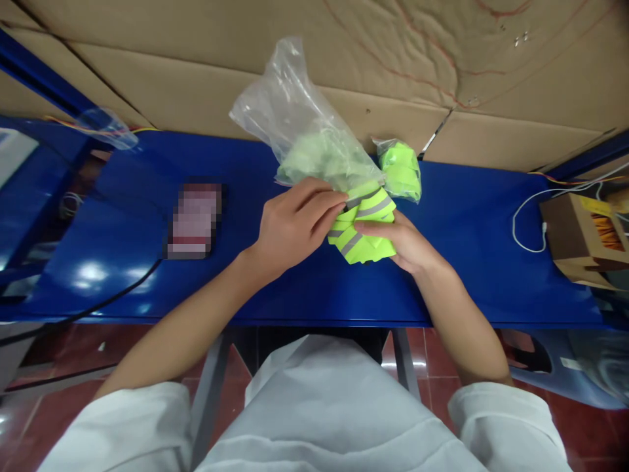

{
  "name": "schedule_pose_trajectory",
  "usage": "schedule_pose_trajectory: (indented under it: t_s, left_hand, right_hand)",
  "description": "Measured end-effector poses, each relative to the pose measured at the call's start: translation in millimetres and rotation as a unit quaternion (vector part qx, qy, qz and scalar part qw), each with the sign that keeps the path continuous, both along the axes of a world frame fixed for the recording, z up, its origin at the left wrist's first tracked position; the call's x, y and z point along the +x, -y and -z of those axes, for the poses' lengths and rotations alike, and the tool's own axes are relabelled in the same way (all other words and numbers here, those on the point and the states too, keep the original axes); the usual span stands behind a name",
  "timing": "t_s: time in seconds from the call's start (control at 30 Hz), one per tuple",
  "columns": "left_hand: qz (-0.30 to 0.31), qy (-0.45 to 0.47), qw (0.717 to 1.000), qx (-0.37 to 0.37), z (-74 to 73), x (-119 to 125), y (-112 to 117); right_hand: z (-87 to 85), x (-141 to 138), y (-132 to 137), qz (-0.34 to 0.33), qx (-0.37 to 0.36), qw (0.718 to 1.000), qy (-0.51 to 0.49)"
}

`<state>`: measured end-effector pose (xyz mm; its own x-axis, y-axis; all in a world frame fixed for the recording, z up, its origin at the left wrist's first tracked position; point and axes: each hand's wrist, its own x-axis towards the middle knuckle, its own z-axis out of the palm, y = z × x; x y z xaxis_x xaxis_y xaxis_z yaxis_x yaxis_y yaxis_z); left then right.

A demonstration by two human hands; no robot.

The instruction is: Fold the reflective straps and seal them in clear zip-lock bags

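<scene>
Over the blue table, my right hand [410, 241] is closed around a folded bundle of fluorescent yellow fabric with grey reflective stripes [366, 233], its thumb lying across the front. My left hand [297, 226] pinches the bundle's upper left edge, where it meets the plastic bag; whether these fingers also grip the bag, I cannot tell. A large clear plastic bag [314, 131] lies just behind both hands, with more pale yellow-green material inside. Its near edge touches the top of the striped fabric. Beyond my right hand sits a small clear packet of fluorescent yellow fabric [401, 170].
On the left of the blue table [246, 229] lies a phone-like device with a blurred screen [194, 219], near a black cable [118, 292]. An open cardboard box [580, 229] and a white cable [515, 229] are at the right. Brown cardboard [196, 85] lines the back.
</scene>
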<state>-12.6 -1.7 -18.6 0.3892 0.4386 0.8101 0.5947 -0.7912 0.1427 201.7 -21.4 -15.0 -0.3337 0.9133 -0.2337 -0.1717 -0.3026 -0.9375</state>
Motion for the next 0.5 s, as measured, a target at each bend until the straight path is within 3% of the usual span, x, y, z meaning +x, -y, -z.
schedule_pose_trajectory:
  t_s: [0.17, 0.3, 0.4, 0.5]
  left_hand:
    - [0.042, -0.049, 0.997, 0.036, -4.4, 3.1, -2.1]
    - [0.072, -0.031, 0.997, -0.008, -1.8, 1.3, -0.5]
    - [0.063, -0.006, 0.998, -0.012, 2.9, 2.9, 3.1]
    - [0.056, -0.019, 0.998, 0.010, 7.3, 6.3, 5.1]
  right_hand:
    - [-1.1, 4.5, -1.6, -0.005, 0.052, 0.997, 0.056]
    - [-1.5, 3.2, -1.9, 0.026, 0.038, 0.999, 0.015]
    - [-0.8, -0.1, -1.4, 0.037, 0.027, 0.999, 0.001]
    - [1.5, -2.3, -1.3, 0.038, 0.041, 0.997, 0.050]
